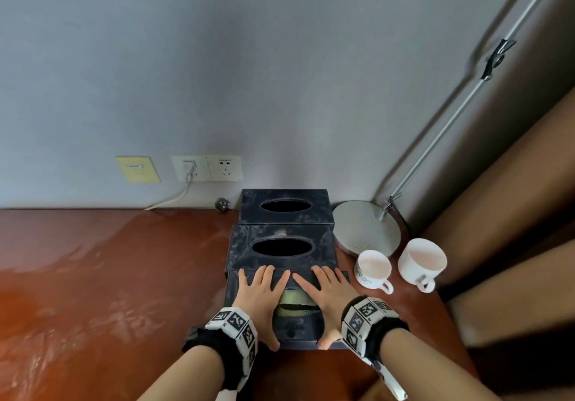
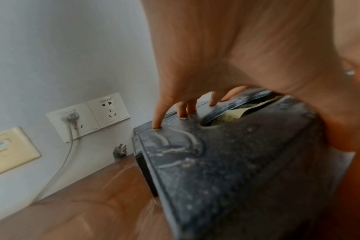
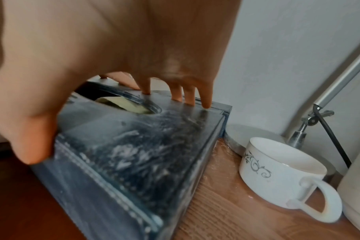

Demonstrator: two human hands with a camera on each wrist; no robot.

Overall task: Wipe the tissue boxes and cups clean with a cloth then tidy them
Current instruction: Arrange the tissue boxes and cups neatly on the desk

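Three dark, dusty tissue boxes stand in a row running from the wall toward me. The far box [image 1: 249,208] and the middle box [image 1: 242,245] touch. On the nearest box [image 1: 292,329], which has yellowish paper in its slot, lie both my hands. My left hand [image 1: 269,307] and right hand [image 1: 325,304] spread straight fingers over the box's top, thumbs at its near edge. The left wrist view has the left hand [image 2: 216,48] arched over this box [image 2: 226,162]. The right hand [image 3: 113,40] arches over the box [image 3: 134,146] in the right wrist view. Two white cups [image 1: 371,268] [image 1: 421,262] stand upright to the right.
A round grey lamp base [image 1: 367,229] with a slanted metal arm sits behind the cups. Wall sockets [image 1: 207,167] hold a white cable, and a loose plug [image 1: 221,204] lies by the wall. Brown padded furniture [image 1: 513,245] borders the red-brown table [image 1: 109,276] on the right.
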